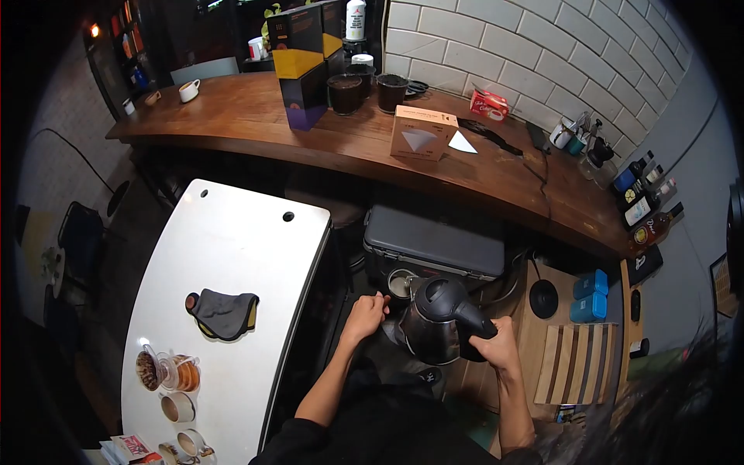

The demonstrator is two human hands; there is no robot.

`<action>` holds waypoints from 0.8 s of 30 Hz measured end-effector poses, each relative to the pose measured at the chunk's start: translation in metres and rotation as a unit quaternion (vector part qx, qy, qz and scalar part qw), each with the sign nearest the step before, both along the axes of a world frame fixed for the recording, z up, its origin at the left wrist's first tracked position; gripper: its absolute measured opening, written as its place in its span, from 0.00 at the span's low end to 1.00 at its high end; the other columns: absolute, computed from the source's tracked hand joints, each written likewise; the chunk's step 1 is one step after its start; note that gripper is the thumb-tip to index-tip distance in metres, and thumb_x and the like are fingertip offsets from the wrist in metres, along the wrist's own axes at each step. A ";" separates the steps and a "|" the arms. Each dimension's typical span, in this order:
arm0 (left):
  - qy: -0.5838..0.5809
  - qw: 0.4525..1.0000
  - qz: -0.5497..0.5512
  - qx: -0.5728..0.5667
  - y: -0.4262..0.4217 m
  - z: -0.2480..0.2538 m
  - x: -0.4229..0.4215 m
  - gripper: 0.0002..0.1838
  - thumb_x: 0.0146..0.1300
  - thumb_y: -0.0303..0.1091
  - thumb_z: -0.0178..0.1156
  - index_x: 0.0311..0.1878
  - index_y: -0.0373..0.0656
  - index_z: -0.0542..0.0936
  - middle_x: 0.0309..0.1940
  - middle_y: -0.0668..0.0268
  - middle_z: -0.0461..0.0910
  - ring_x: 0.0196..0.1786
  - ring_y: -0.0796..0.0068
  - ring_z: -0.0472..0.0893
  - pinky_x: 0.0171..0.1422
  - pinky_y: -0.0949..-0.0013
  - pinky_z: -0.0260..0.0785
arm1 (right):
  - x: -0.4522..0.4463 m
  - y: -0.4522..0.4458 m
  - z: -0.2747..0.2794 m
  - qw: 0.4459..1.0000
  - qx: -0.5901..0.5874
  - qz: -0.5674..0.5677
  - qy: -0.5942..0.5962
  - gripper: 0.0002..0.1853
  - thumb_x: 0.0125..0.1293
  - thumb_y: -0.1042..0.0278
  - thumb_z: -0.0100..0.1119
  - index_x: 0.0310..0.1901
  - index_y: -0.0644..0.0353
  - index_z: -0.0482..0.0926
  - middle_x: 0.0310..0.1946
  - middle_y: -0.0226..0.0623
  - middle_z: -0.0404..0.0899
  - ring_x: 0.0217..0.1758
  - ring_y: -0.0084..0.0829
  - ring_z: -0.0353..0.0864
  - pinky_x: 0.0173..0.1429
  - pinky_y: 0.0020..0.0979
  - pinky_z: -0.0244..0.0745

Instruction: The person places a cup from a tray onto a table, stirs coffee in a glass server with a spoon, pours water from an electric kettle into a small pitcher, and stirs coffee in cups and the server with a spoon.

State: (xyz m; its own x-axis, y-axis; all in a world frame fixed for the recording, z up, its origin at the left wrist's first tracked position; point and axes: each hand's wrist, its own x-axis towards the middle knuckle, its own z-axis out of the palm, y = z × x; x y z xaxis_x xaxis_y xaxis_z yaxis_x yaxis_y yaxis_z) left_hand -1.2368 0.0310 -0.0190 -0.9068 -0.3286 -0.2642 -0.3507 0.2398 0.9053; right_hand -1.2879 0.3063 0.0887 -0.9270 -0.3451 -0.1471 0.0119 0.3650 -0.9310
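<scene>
My right hand is wrapped round the handle of a dark electric kettle, which is held up in front of me with its spout toward the left. Just beyond the spout is a small round metal vessel. My left hand is beside that vessel, its fingers curled in near the rim; a handle or anything else between them is too small to make out. The kettle's round black base lies on the wooden surface to the right.
A white table on the left bears a grey cloth, a glass coffee server and cups. Ahead are a dark cooler box and a wooden counter with boxes. A slatted rack and blue containers are at right.
</scene>
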 end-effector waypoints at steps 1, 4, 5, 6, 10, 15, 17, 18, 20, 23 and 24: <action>0.003 1.000 0.006 0.005 0.001 -0.001 0.000 0.31 0.78 0.46 0.41 0.28 0.32 0.82 0.17 0.59 0.79 0.27 0.62 0.83 0.40 0.61 0.73 | 0.000 0.000 0.001 1.000 0.007 -0.004 -0.008 0.06 0.43 0.78 0.62 0.17 0.68 0.75 0.15 0.22 0.70 0.19 0.15 0.66 0.23 0.24 0.61; 0.010 1.000 0.009 0.008 0.003 -0.008 0.000 0.31 0.78 0.47 0.41 0.28 0.33 0.82 0.16 0.58 0.79 0.27 0.62 0.83 0.39 0.61 0.73 | -0.001 0.004 -0.001 1.000 0.019 -0.007 -0.020 0.07 0.43 0.76 0.64 0.18 0.69 0.75 0.16 0.24 0.70 0.19 0.16 0.67 0.24 0.25 0.62; 0.012 1.000 0.006 0.006 0.003 -0.010 0.001 0.31 0.78 0.47 0.41 0.28 0.33 0.82 0.16 0.58 0.78 0.26 0.62 0.83 0.39 0.61 0.72 | -0.001 0.005 -0.003 0.999 0.022 -0.006 -0.023 0.07 0.43 0.76 0.64 0.19 0.69 0.75 0.16 0.25 0.71 0.20 0.17 0.68 0.25 0.25 0.63; 0.011 1.000 0.007 0.007 0.004 -0.009 0.001 0.31 0.78 0.47 0.41 0.28 0.33 0.82 0.16 0.58 0.78 0.26 0.62 0.83 0.39 0.61 0.72 | -0.001 0.005 -0.003 0.999 0.023 -0.006 -0.024 0.07 0.43 0.76 0.64 0.19 0.69 0.75 0.16 0.25 0.71 0.20 0.17 0.68 0.25 0.25 0.63; 0.003 1.000 0.005 0.013 0.005 -0.012 0.000 0.31 0.77 0.47 0.41 0.28 0.33 0.81 0.16 0.59 0.78 0.26 0.63 0.83 0.38 0.61 0.72 | 0.000 0.009 -0.004 0.999 0.043 -0.015 -0.019 0.08 0.43 0.75 0.65 0.19 0.69 0.75 0.17 0.25 0.70 0.22 0.18 0.70 0.27 0.26 0.65; 0.006 1.000 0.011 0.025 0.008 -0.013 -0.001 0.31 0.77 0.48 0.41 0.28 0.33 0.82 0.16 0.59 0.78 0.26 0.64 0.83 0.38 0.61 0.72 | 0.001 0.011 0.004 0.997 0.054 0.002 -0.047 0.08 0.43 0.75 0.66 0.20 0.68 0.75 0.18 0.25 0.70 0.24 0.19 0.70 0.29 0.27 0.66; 0.008 1.000 0.009 0.021 0.008 -0.015 -0.001 0.31 0.77 0.48 0.41 0.29 0.33 0.82 0.17 0.59 0.79 0.26 0.64 0.83 0.37 0.61 0.72 | 0.001 0.014 0.001 0.999 0.047 0.005 -0.023 0.08 0.44 0.75 0.65 0.19 0.67 0.75 0.18 0.25 0.70 0.23 0.18 0.69 0.28 0.26 0.65; 0.008 1.000 0.008 0.021 0.008 -0.017 -0.001 0.31 0.77 0.48 0.41 0.29 0.33 0.82 0.17 0.59 0.79 0.26 0.64 0.83 0.37 0.61 0.72 | 0.001 0.014 0.002 0.999 0.047 0.003 -0.023 0.08 0.44 0.75 0.65 0.19 0.67 0.75 0.18 0.25 0.70 0.23 0.18 0.69 0.28 0.26 0.65; 0.007 1.000 0.005 0.019 0.008 -0.019 -0.002 0.31 0.78 0.48 0.41 0.31 0.33 0.82 0.18 0.60 0.79 0.26 0.65 0.83 0.36 0.62 0.71 | 0.001 0.015 0.007 0.998 0.042 0.006 -0.046 0.08 0.43 0.75 0.65 0.18 0.67 0.74 0.18 0.25 0.70 0.22 0.18 0.69 0.28 0.26 0.65; 0.008 1.000 0.003 0.025 0.008 -0.021 -0.003 0.30 0.78 0.48 0.41 0.32 0.33 0.83 0.18 0.60 0.79 0.26 0.66 0.83 0.35 0.62 0.71 | 0.003 0.017 0.000 0.998 0.052 -0.022 -0.012 0.08 0.43 0.75 0.66 0.20 0.67 0.75 0.20 0.27 0.72 0.24 0.19 0.70 0.29 0.26 0.67; 0.008 1.000 0.002 0.024 0.008 -0.021 -0.003 0.30 0.78 0.48 0.41 0.32 0.33 0.83 0.18 0.60 0.79 0.26 0.66 0.83 0.35 0.62 0.71 | 0.002 0.018 0.002 0.998 0.051 -0.023 -0.011 0.08 0.43 0.75 0.66 0.20 0.67 0.75 0.20 0.27 0.72 0.24 0.19 0.70 0.29 0.26 0.67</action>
State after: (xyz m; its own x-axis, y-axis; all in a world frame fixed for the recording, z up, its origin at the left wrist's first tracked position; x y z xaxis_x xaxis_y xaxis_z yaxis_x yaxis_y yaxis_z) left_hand -1.2395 0.0392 -0.0395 -0.9101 -0.3188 -0.2646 -0.3359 0.1939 0.9217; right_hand -1.2859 0.3247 0.0908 -0.9377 -0.2838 -0.2007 0.0517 0.4571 -0.8879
